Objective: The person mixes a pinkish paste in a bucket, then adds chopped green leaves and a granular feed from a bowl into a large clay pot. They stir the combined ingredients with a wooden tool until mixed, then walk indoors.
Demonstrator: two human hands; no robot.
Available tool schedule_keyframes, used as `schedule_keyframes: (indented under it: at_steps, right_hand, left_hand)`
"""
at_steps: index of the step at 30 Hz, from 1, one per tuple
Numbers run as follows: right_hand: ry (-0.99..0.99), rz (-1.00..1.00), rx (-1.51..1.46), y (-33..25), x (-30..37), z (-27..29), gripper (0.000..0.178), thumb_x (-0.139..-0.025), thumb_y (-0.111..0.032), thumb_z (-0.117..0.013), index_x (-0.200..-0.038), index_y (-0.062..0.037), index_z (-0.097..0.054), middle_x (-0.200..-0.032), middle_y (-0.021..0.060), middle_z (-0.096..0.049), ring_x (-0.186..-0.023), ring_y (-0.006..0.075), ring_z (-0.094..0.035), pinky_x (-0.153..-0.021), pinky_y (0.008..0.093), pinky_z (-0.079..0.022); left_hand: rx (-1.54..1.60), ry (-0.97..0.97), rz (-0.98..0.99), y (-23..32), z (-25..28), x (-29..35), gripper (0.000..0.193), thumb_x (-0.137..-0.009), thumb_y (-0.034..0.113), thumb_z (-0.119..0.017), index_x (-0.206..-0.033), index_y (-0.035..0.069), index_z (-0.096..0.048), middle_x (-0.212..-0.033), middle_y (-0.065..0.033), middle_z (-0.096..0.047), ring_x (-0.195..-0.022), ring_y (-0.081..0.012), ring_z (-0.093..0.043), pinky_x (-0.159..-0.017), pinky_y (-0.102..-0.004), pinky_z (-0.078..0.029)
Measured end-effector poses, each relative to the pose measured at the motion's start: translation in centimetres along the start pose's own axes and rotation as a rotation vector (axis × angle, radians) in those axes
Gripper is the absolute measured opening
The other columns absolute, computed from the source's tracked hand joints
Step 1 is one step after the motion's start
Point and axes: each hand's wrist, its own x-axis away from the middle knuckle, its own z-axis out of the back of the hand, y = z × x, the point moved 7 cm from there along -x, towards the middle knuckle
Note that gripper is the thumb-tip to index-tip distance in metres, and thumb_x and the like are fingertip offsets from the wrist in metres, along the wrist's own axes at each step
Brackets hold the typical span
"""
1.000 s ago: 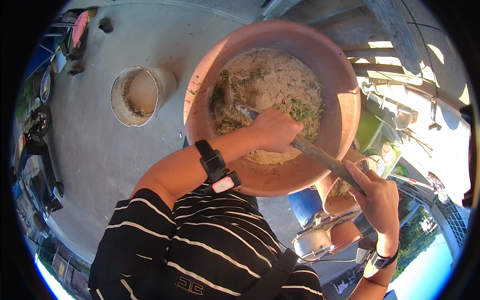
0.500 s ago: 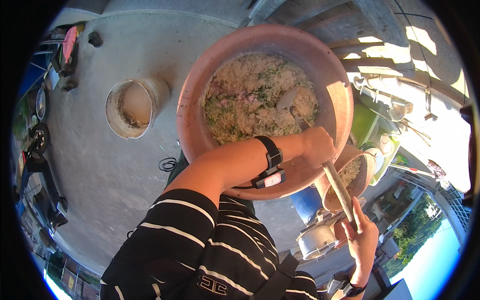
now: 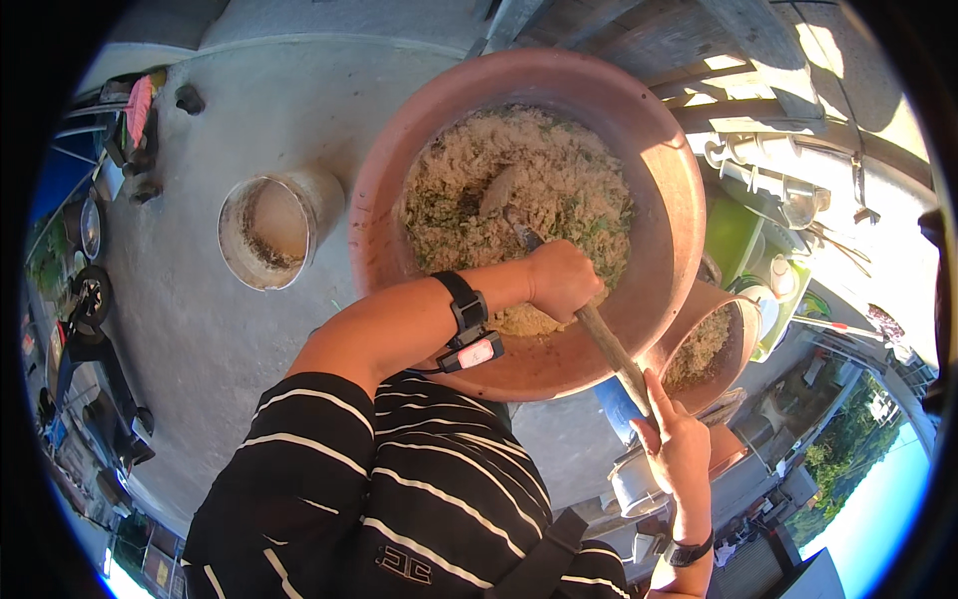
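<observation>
My left hand (image 3: pixel 564 281) is wrapped round the wooden handle of a shovel (image 3: pixel 614 349), over the near side of a large reddish-brown tub (image 3: pixel 654 190). Lower down, at the handle's end, my right hand (image 3: pixel 679 444) holds it too, thumb along the wood. The shovel's metal neck runs into a crumbly tan mash (image 3: pixel 574 165) mixed with chopped green bits. Its blade lies in the mash near the middle, largely covered, so its shape is hard to make out. My left forearm crosses the tub's near rim.
A worn bucket (image 3: pixel 319 205) with pale residue stands on the concrete floor at left. Right of the tub is a smaller reddish tub (image 3: pixel 733 344) with similar mash. Beyond it sits a green crate (image 3: pixel 733 240). Wooden boards (image 3: pixel 718 75) border the far right side.
Both hands have moved left with the shovel, my right hand also slightly up. The blade has shifted from the mash's right side to its middle, and the pinkish patch no longer shows.
</observation>
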Motion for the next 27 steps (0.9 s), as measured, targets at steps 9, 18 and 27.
schedule_keyframes:
  at_steps: [9,18,27]
  right_hand:
    - [-0.013,-0.285,-0.069,1.0,4.5,6.1,0.067,-0.075,-0.006,-0.074,-0.138,-0.0149,-0.052,-0.084,0.0176,-0.066,-0.072,0.0360,-0.064,-0.065,0.0375,-0.050]
    - [0.065,-0.134,-0.593,0.5,1.9,1.1,0.066,-0.076,-0.007,-0.077,-0.137,-0.0152,-0.053,-0.080,0.0164,-0.063,-0.063,0.0321,-0.059,-0.062,0.0341,-0.049]
    - [-0.025,-0.272,-0.758,-2.4,6.4,-8.0,0.066,-0.087,-0.013,-0.069,-0.145,-0.0100,-0.038,-0.077,0.0232,-0.063,-0.060,0.0346,-0.061,-0.058,0.0400,-0.049]
  left_hand:
    - [0.056,0.087,-0.296,8.0,3.0,-6.6,0.022,-0.063,0.022,-0.067,-0.081,0.010,-0.067,-0.068,-0.0113,-0.066,-0.068,-0.0310,-0.068,-0.060,-0.0417,-0.052]
    - [-0.065,-0.112,-0.072,2.5,4.1,-0.4,0.015,-0.057,0.016,-0.066,-0.070,0.009,-0.066,-0.065,-0.0116,-0.065,-0.063,-0.0322,-0.066,-0.057,-0.0429,-0.051]
    - [0.015,-0.202,-0.318,3.8,-3.7,-1.6,0.014,-0.055,0.023,-0.068,-0.064,0.012,-0.065,-0.062,-0.0113,-0.064,-0.063,-0.0335,-0.064,-0.054,-0.0450,-0.049]
